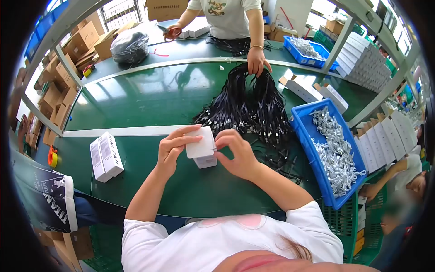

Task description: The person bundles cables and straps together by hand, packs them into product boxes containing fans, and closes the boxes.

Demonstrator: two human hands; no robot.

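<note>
A small white box (200, 143) stands on the green table in front of me, its square top toward my face. My left hand (174, 147) grips the box from the left, with fingers lying over the top. On the other side, my right hand (236, 155) pinches the box's right edge with thumb and fingertips. Whether a flap or something small is between those fingertips is hard to make out. Just beyond my hands lies a big bundle of black cords (244, 104) with metal ends, some loose ones trailing to the right.
A blue tray (312, 158) of white cables stands at my right. Two printed white boxes (106, 156) lie left. Across the table, a person's hand (258, 62) holds the black bundle; the other holds red-handled scissors (171, 33). A yellow tape roll (53, 157) sits far left.
</note>
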